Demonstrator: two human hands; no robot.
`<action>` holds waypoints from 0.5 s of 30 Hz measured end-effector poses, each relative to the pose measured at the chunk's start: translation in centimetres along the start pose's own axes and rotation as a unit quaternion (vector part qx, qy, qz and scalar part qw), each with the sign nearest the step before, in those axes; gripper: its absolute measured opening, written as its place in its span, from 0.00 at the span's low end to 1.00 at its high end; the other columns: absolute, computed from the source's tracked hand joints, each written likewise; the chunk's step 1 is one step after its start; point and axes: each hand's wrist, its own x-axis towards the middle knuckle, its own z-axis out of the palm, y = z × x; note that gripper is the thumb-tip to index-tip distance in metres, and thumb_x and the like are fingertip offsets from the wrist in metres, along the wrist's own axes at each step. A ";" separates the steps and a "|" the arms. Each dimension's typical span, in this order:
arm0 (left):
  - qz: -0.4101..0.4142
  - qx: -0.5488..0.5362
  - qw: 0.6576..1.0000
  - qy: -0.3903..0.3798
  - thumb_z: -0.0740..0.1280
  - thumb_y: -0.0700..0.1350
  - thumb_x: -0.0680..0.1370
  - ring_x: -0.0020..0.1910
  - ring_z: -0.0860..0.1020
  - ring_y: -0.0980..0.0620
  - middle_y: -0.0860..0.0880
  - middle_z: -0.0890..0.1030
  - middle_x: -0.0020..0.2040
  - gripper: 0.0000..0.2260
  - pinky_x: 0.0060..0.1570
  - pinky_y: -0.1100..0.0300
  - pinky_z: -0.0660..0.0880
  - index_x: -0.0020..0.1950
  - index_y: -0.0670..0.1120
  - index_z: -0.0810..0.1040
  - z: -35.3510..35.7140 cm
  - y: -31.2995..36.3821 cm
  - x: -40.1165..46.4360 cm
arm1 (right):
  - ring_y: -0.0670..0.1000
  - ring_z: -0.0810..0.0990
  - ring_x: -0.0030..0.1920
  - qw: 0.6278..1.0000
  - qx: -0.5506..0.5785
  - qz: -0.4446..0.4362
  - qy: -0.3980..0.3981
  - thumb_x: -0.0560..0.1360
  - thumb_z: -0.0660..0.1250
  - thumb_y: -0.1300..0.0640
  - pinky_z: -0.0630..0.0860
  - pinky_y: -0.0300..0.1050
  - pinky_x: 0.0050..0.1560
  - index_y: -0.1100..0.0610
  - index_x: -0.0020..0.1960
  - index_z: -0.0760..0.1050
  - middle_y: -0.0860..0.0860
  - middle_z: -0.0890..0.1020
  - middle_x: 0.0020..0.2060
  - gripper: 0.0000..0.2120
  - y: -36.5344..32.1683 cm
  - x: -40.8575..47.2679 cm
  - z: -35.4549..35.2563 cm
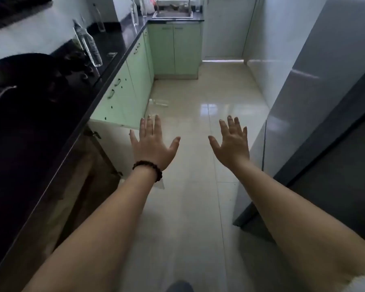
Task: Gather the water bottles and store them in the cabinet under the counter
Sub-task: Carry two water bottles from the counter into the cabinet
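Head view, largest to smallest: long black stone counter (105,66) along the frame's left, pale green cabinet (122,95) beneath. Left hand (154,144) and right hand (232,144) hover at centre, fingers spread, holding nothing. Clear plastic water bottles stand upper left (89,45); one lies on the floor (159,102). Probably light, smooth, crushable; grasp mid-body.

Glossy cream tiled floor (198,127), black counter (105,66), pale walls (282,49).

Glossy tiled floor (198,131), clear-plastic bottle (89,44)
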 end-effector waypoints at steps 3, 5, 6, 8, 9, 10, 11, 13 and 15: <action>-0.014 0.029 0.999 -0.019 0.50 0.68 0.77 0.79 0.47 0.48 0.46 0.51 0.80 0.38 0.74 0.39 0.45 0.80 0.48 0.47 1.6 -0.4 1.0 | 0.53 0.43 0.78 0.999 -0.019 0.015 -0.028 0.80 0.55 0.42 0.40 0.53 0.76 0.55 0.78 0.54 0.54 0.51 0.78 0.31 1.0 1.1 1.7; -0.022 0.035 0.999 -0.024 0.50 0.68 0.77 0.79 0.47 0.48 0.46 0.51 0.80 0.38 0.74 0.40 0.45 0.80 0.48 0.47 2.9 -1.0 2.1 | 0.53 0.43 0.78 0.999 -0.013 0.013 -0.044 0.80 0.55 0.42 0.40 0.53 0.76 0.54 0.78 0.54 0.54 0.51 0.78 0.31 1.4 2.1 3.0; -0.023 0.035 0.999 -0.027 0.50 0.68 0.77 0.79 0.46 0.48 0.46 0.51 0.80 0.38 0.74 0.40 0.45 0.80 0.48 0.47 3.5 -1.2 2.7 | 0.53 0.43 0.78 0.999 -0.014 0.010 -0.050 0.80 0.55 0.42 0.39 0.53 0.76 0.54 0.78 0.54 0.54 0.51 0.78 0.31 1.6 2.9 3.7; -0.029 0.034 0.999 -0.025 0.50 0.68 0.77 0.79 0.46 0.48 0.46 0.51 0.80 0.38 0.74 0.40 0.44 0.80 0.48 0.47 4.6 -1.6 4.5 | 0.52 0.43 0.78 0.999 -0.014 0.011 -0.049 0.80 0.55 0.42 0.39 0.53 0.76 0.54 0.78 0.54 0.54 0.51 0.78 0.31 2.1 5.0 4.7; -0.032 0.031 0.999 -0.028 0.51 0.67 0.77 0.79 0.46 0.48 0.46 0.51 0.80 0.38 0.74 0.40 0.44 0.80 0.48 0.47 5.1 -1.7 5.7 | 0.52 0.43 0.78 0.999 -0.011 0.013 -0.049 0.80 0.55 0.42 0.39 0.53 0.76 0.54 0.78 0.54 0.54 0.51 0.78 0.31 2.3 6.2 5.2; -0.034 0.030 0.998 -0.032 0.51 0.67 0.77 0.79 0.46 0.48 0.46 0.51 0.80 0.38 0.74 0.40 0.44 0.80 0.48 0.47 5.5 -1.8 6.9 | 0.52 0.43 0.78 0.999 -0.009 0.016 -0.050 0.80 0.55 0.42 0.39 0.53 0.76 0.54 0.77 0.54 0.54 0.51 0.78 0.31 2.4 7.5 5.8; -0.035 0.030 0.998 -0.031 0.51 0.67 0.77 0.79 0.46 0.48 0.46 0.51 0.80 0.38 0.74 0.40 0.44 0.80 0.48 0.47 6.0 -2.0 8.2 | 0.52 0.43 0.78 0.999 -0.004 0.017 -0.048 0.80 0.56 0.42 0.39 0.53 0.76 0.54 0.77 0.55 0.54 0.51 0.78 0.31 2.5 8.8 6.3; -0.039 0.028 0.998 -0.030 0.51 0.67 0.77 0.79 0.46 0.48 0.46 0.50 0.80 0.38 0.73 0.40 0.44 0.80 0.48 0.46 7.1 -2.3 11.3 | 0.52 0.43 0.78 0.999 -0.002 0.016 -0.046 0.80 0.56 0.43 0.39 0.53 0.76 0.54 0.77 0.55 0.54 0.51 0.78 0.30 2.7 11.9 7.5; -0.052 0.025 0.998 -0.031 0.51 0.67 0.77 0.79 0.45 0.48 0.46 0.50 0.80 0.38 0.74 0.40 0.44 0.80 0.48 0.46 8.2 -2.8 14.9 | 0.52 0.43 0.78 0.999 -0.002 0.015 -0.047 0.80 0.55 0.43 0.39 0.53 0.76 0.54 0.77 0.55 0.54 0.51 0.78 0.30 2.7 15.4 8.6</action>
